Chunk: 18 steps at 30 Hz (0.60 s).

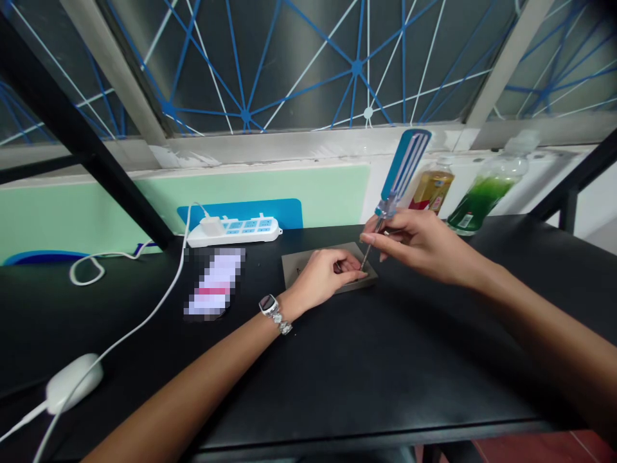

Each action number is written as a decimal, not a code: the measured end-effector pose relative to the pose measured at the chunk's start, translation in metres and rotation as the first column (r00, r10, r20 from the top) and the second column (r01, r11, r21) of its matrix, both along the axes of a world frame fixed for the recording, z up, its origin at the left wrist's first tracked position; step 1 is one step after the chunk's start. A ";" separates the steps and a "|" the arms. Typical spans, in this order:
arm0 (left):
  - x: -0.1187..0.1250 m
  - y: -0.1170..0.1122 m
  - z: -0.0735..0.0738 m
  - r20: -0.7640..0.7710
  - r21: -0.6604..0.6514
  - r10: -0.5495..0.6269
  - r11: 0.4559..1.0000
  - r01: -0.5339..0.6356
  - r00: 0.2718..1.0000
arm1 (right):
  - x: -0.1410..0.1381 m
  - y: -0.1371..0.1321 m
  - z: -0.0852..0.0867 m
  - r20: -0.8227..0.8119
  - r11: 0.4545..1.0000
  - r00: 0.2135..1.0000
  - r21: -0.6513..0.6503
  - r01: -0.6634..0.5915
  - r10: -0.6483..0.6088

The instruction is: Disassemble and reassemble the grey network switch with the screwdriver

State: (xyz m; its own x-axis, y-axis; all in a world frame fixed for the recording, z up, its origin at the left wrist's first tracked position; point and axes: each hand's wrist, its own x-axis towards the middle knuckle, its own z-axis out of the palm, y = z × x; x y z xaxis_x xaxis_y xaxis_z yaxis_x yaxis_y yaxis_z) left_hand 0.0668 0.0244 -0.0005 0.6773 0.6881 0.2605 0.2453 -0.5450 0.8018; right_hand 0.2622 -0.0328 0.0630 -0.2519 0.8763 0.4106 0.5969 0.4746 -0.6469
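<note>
A screwdriver (403, 167) with a blue and clear striped handle stands tilted, its shaft pointing down. My right hand (424, 243) is closed around the shaft just below the handle. The tip meets a flat grey-brown slab (296, 262) near its right end, by the fingertips of my left hand (322, 276). That hand rests on the slab with thumb and fingers drawn together at the tip. Whatever small thing they pinch is hidden. A watch with a metal bracelet (276, 314) is on my left wrist.
On the black table (366, 379), a phone with a blurred screen (216, 283) lies left of the slab. Behind it is a white power strip (250, 230). A white cable (164, 302) runs past a white adapter (74, 382). A green-liquid bottle (484, 193) and an amber bottle (434, 186) stand back right.
</note>
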 end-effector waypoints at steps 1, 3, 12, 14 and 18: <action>0.000 0.000 0.000 -0.005 -0.001 -0.001 1.000 0.001 1.000 | 0.000 0.000 0.000 -0.012 0.999 1.000 -0.022 -0.025 0.025; 0.000 0.000 0.000 -0.011 -0.008 -0.009 1.000 0.009 1.000 | 0.001 0.000 -0.002 -0.061 0.995 0.996 -0.076 -0.067 0.062; -0.011 0.005 0.001 -0.083 0.056 -0.108 0.992 0.113 0.991 | 0.002 0.001 -0.012 -0.308 0.981 0.943 -0.104 -0.165 0.126; -0.012 0.005 0.002 -0.107 0.099 -0.090 0.990 0.100 0.990 | 0.002 0.002 -0.013 -0.330 0.982 0.936 -0.094 -0.162 0.123; -0.013 0.001 0.004 -0.112 0.141 -0.088 0.985 0.104 0.990 | 0.002 0.002 -0.015 -0.336 0.986 0.935 -0.084 -0.147 0.111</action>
